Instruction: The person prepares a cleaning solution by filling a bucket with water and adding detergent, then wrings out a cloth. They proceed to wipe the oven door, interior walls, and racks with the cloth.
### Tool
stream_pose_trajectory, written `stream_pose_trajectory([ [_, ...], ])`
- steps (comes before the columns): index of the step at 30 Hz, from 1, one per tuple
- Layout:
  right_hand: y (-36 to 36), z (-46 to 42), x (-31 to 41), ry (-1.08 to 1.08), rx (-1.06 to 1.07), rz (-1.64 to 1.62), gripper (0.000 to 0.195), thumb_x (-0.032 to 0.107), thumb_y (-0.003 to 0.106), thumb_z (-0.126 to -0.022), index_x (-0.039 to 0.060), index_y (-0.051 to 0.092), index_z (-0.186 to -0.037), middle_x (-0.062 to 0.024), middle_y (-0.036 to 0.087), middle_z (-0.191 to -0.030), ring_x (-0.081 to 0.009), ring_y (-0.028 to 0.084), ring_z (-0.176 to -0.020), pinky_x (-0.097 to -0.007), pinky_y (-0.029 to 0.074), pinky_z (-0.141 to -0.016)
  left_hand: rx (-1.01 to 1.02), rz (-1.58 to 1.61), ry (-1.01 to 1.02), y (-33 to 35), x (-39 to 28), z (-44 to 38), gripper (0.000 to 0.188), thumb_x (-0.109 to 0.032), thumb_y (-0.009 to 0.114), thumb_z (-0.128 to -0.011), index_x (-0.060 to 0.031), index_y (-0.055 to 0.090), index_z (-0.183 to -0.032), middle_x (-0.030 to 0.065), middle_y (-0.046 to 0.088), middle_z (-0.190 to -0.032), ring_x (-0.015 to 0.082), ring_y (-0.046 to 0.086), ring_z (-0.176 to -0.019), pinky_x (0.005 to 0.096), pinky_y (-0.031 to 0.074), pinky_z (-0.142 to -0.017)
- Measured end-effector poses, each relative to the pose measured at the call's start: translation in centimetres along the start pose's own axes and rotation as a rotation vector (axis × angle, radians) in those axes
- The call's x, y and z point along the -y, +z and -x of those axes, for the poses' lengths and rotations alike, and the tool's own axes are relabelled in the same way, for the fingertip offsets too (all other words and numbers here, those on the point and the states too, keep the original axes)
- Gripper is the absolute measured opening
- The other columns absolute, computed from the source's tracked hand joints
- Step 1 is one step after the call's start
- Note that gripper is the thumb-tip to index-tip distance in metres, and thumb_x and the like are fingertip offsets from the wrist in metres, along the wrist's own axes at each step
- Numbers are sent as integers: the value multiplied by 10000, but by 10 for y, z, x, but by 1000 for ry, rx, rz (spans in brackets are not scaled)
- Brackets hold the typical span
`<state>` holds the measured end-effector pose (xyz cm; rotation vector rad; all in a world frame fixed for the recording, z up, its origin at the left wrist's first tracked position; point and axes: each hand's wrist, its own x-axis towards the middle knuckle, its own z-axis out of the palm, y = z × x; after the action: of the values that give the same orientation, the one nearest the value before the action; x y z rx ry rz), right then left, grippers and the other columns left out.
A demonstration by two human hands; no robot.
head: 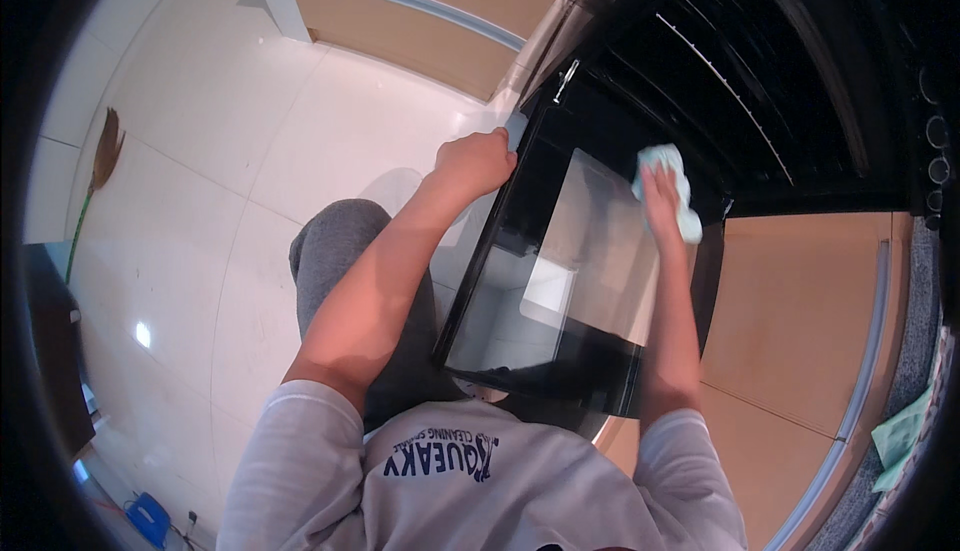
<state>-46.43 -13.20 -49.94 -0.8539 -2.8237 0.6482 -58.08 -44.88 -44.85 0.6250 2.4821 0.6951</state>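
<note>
The oven door hangs folded down in front of me, its inner glass panel reflecting light. My left hand is closed around the door's outer edge at the handle side; part of a pale blue-grey thing shows beside its fingers, too hidden to name. My right hand presses a light green cloth on the door's inner side, close to the oven opening. Beyond the door, the dark oven cavity stands exposed, with a rack rail along its side wall.
Tan cabinet fronts adjoin the oven at the right, under a grey speckled countertop bearing another green cloth. More tan drawers stand at the top. A broom and a blue dustpan-like object are at the left.
</note>
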Motion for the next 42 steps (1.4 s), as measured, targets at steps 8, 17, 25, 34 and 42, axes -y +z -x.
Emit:
stream_pose_trajectory([
  [8,52,72,191,-688,334,154,176,201,528,-797,112,635,-906,-92,535,-1153,-292,280,-1273,-510,153,-1055,-482,514,24,5,10,-66,350,-224,467,-841,-78,474,-1159,152,609,-954,286,598,-844,366,448,-745],
  [17,-68,147,-132,355,-361,233,466,233,456,-906,-29,369,-1281,-230,449,-1235,-304,436,-1150,-351,341,-955,-245,1241,-209,21,-1,-91,369,-223,470,-837,-74,449,-1174,46,544,-1042,159,531,-878,276,379,-740],
  [25,8,35,51,-39,-40,189,414,271,503,-870,67,485,-1230,-176,366,-1342,-315,265,-1290,-404,203,-1054,-610,1541,-145,-19,19,-69,380,-203,462,-821,-70,448,-1177,38,532,-1112,150,500,-979,315,337,-822],
  [34,95,-45,196,-643,8,429,202,246,555,-761,90,663,-829,-79,605,-911,-286,478,-1020,-461,353,-889,-807,1325,-6,14,23,-99,282,-128,426,-836,-54,472,-1104,44,527,-1052,123,502,-876,268,337,-797],
  [42,77,52,221,-771,297,382,165,203,581,-724,55,634,-673,-103,599,-767,-259,532,-862,-480,339,-929,-753,1389,58,-4,32,-110,291,-121,454,-836,-13,450,-1106,69,515,-992,140,500,-835,252,376,-753],
])
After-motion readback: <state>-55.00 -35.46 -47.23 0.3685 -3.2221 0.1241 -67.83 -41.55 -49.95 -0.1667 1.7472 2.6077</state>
